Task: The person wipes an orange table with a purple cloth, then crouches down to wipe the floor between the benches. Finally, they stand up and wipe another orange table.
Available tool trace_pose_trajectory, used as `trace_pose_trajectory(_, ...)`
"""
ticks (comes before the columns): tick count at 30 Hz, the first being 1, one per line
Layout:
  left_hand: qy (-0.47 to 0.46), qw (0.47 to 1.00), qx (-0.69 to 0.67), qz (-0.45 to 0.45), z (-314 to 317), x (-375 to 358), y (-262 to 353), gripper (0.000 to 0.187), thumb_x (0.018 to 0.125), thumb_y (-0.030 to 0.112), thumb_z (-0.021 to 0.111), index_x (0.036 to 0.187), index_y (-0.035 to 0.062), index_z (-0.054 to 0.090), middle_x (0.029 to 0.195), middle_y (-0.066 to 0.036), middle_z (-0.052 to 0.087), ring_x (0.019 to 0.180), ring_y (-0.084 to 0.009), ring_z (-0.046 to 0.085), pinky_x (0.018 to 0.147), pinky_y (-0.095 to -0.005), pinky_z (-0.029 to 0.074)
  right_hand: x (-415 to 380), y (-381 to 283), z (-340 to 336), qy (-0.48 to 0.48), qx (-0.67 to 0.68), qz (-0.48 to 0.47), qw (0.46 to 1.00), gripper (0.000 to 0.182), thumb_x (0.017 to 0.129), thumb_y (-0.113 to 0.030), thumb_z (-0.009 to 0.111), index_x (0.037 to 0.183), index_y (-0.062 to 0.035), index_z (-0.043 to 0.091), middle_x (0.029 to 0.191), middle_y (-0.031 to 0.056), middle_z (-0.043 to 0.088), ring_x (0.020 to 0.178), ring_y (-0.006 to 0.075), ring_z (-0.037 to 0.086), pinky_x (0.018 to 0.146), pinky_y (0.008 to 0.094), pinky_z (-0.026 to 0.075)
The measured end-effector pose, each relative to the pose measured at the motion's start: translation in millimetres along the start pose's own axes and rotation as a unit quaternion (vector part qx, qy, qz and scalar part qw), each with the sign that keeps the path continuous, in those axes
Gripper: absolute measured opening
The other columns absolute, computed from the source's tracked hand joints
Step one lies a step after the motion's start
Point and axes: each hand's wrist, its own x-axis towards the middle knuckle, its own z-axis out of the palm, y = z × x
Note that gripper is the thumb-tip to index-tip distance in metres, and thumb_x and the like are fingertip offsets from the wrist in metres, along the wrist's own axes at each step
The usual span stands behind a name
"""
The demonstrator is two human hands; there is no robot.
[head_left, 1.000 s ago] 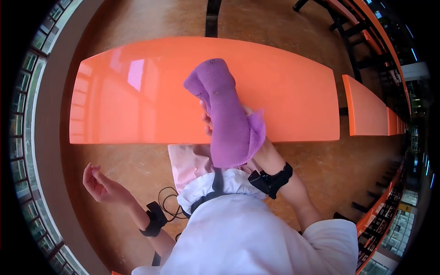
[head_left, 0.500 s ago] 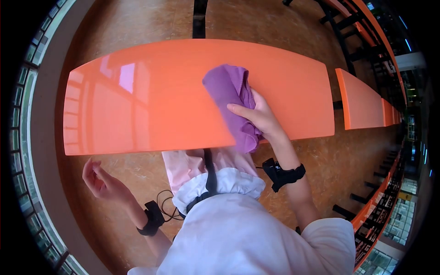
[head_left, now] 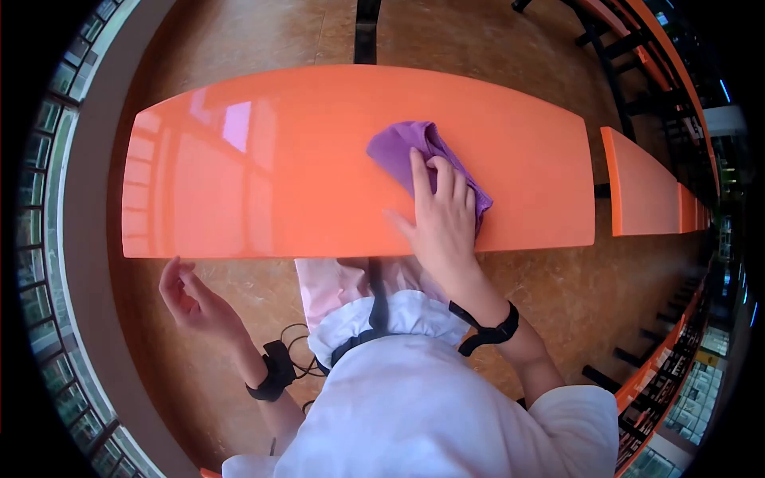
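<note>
A folded purple cloth (head_left: 401, 151) lies on the orange tabletop (head_left: 319, 191), right of its middle. My right hand (head_left: 443, 227) rests palm down over the cloth, its fingers spread across the top and the thumb stretched out to the left, off the fabric. Part of the cloth is hidden beneath that hand. My left hand (head_left: 191, 299) hangs in the air just off the table's near left edge. Its fingers are loosely bent and apart, with nothing in them. Both wrists wear black straps.
Another orange table (head_left: 641, 187) stands to the right, with a gap between. Dark supports (head_left: 366, 36) show beyond the far edge. A low wall (head_left: 88, 199) with windows runs along the left. A thin black cable (head_left: 296, 350) hangs near my left wrist.
My right hand has gone from gripping the cloth between thumb and fingers to lying over it, palm down. The cloth now sits flatter and slightly further right. My left hand stays nearly still.
</note>
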Motion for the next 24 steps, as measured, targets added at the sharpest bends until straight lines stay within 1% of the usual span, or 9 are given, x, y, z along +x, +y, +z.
trace_pose_trajectory(2,-0.008,1.000,0.022,0.018,-0.6,0.5,0.8,0.013,0.084,0.000,0.048,0.094,-0.0015,0.056,0.084,-0.005,0.055,0.073,-0.0104,0.050,0.067,-0.0230,0.040,1.3,8.1,10.5,0.011,-0.108,0.061,0.992,0.063,0.064,-0.017,0.069,0.120,-0.0081,0.041,0.103,0.0088,0.047,0.091,0.0241,0.048,0.075,0.0356,0.040)
trace_pose_trajectory(7,-0.013,0.999,0.006,0.031,-2.9,-2.0,-7.1,0.012,0.085,0.002,0.049,0.093,-0.0012,0.056,0.084,-0.004,0.056,0.073,-0.0099,0.051,0.066,-0.0222,0.040,17.3,51.1,9.4,-0.030,-0.059,0.092,0.994,0.057,0.066,-0.013,0.066,0.117,-0.0053,0.044,0.109,0.0137,0.049,0.089,0.0316,0.053,0.072,0.0407,0.045)
trace_pose_trajectory(11,-0.022,0.999,0.021,0.032,-7.0,-2.7,-8.1,0.013,0.084,-0.001,0.047,0.094,-0.0009,0.056,0.083,-0.004,0.054,0.072,-0.0101,0.049,0.066,-0.0226,0.039,29.6,49.3,-27.3,-0.140,0.272,0.102,0.946,0.046,0.071,-0.007,0.060,0.114,0.0004,0.047,0.104,0.0149,0.054,0.097,0.0300,0.054,0.080,0.0352,0.045)
trace_pose_trajectory(14,-0.024,1.000,0.013,0.013,-5.4,-4.3,-7.5,0.013,0.084,-0.001,0.047,0.094,-0.0004,0.056,0.081,-0.004,0.053,0.072,-0.0096,0.048,0.064,-0.0220,0.038,26.7,33.6,-37.1,-0.216,0.646,0.167,0.713,0.038,0.079,-0.008,0.056,0.113,0.0049,0.047,0.099,0.0118,0.056,0.091,0.0151,0.054,0.080,0.0252,0.043)
trace_pose_trajectory(17,-0.026,0.999,0.001,0.017,-4.3,-4.1,-8.0,0.013,0.084,-0.001,0.047,0.094,-0.0001,0.056,0.079,-0.003,0.052,0.072,-0.0090,0.047,0.064,-0.0217,0.038,32.0,47.8,-19.8,-0.308,0.632,0.222,0.675,0.038,0.080,-0.007,0.053,0.115,0.0057,0.045,0.101,0.0111,0.057,0.091,0.0149,0.054,0.080,0.0251,0.043)
trace_pose_trajectory(18,-0.027,0.999,0.000,0.018,-3.9,-4.0,-7.6,0.013,0.084,-0.001,0.047,0.094,-0.0001,0.056,0.079,-0.003,0.052,0.072,-0.0090,0.047,0.064,-0.0217,0.038,28.2,57.4,-2.3,-0.282,0.563,0.189,0.754,0.041,0.079,-0.012,0.052,0.116,0.0048,0.044,0.101,0.0142,0.058,0.091,0.0202,0.057,0.080,0.0291,0.044)
trace_pose_trajectory(19,-0.027,1.000,-0.005,0.015,-3.8,-4.0,-7.4,0.013,0.084,-0.001,0.047,0.095,0.0000,0.055,0.079,-0.002,0.052,0.072,-0.0089,0.046,0.064,-0.0217,0.038,23.6,62.2,8.4,-0.282,0.562,0.189,0.754,0.041,0.079,-0.012,0.052,0.116,0.0048,0.044,0.101,0.0142,0.058,0.091,0.0202,0.057,0.080,0.0291,0.044)
trace_pose_trajectory(21,-0.026,1.000,-0.010,0.011,-3.6,-4.0,-7.4,0.013,0.085,-0.001,0.047,0.095,0.0000,0.055,0.080,-0.002,0.052,0.072,-0.0088,0.046,0.064,-0.0216,0.037,17.8,67.5,19.6,-0.176,0.322,0.161,0.916,0.043,0.077,-0.016,0.053,0.114,0.0036,0.046,0.102,0.0205,0.057,0.092,0.0298,0.057,0.082,0.0352,0.043)
trace_pose_trajectory(24,-0.035,0.999,0.000,0.021,-3.9,-4.9,-8.0,0.013,0.085,-0.001,0.047,0.095,0.0002,0.056,0.079,-0.002,0.052,0.071,-0.0090,0.046,0.064,-0.0212,0.038,28.2,51.0,-7.8,-0.184,0.201,0.133,0.953,0.046,0.075,-0.019,0.054,0.115,0.0028,0.045,0.100,0.0237,0.055,0.094,0.0362,0.054,0.084,0.0400,0.041)
